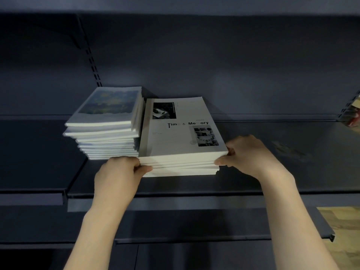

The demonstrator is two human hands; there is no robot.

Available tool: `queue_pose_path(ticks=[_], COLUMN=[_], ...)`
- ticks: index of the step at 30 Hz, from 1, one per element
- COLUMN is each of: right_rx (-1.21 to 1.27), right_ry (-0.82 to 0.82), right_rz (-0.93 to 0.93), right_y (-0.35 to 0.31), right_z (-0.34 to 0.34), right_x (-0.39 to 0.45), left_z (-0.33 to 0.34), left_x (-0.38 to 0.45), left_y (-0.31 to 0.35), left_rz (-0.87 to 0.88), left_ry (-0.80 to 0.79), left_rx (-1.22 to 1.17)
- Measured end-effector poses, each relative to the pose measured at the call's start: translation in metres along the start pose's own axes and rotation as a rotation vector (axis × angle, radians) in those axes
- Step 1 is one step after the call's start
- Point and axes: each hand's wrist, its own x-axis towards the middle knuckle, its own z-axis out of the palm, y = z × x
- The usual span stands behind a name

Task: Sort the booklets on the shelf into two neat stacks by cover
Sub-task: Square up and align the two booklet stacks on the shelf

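- Stack of white booklets with black-and-white photo covers, title "Time & Memory" (181,133): sits on the dark grey metal shelf (272,172), near its front edge, lower booklets slightly offset.
- Left hand (118,172): grips the stack's front-left corner, thumb on the front edge, fingers curled round the side.
- Right hand (247,152): grips the front-right corner, thumb against the front edge, fingers round the side.
- Stack of white booklets with blue-and-yellow painted covers (106,121): just beside the first on its left, taller, top booklets skewed.
- Slotted upright rail (91,61) on the back panel behind.
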Motion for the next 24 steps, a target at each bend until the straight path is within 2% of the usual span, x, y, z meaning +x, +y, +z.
queue_pose_path(ticks=[7, 12, 24], right_rx=[0.081, 0.077, 0.108], right_ry=[-0.033, -0.072, -0.036], right_rz=[0.041, 0.057, 0.012], right_y=[0.0004, 0.0014, -0.0016], right_z=[-0.0008, -0.0047, -0.0093], right_x=[0.0008, -0.0034, -0.0033], left_z=[-0.0081, -0.0080, -0.0086], left_x=[0.0037, 0.0015, 0.0011], left_y=[-0.0075, -0.0024, 0.0008], left_rz=[-0.002, -0.060, -0.004], left_ry=[-0.126, -0.092, -0.015], left_rx=[-0.070, -0.083, 0.057])
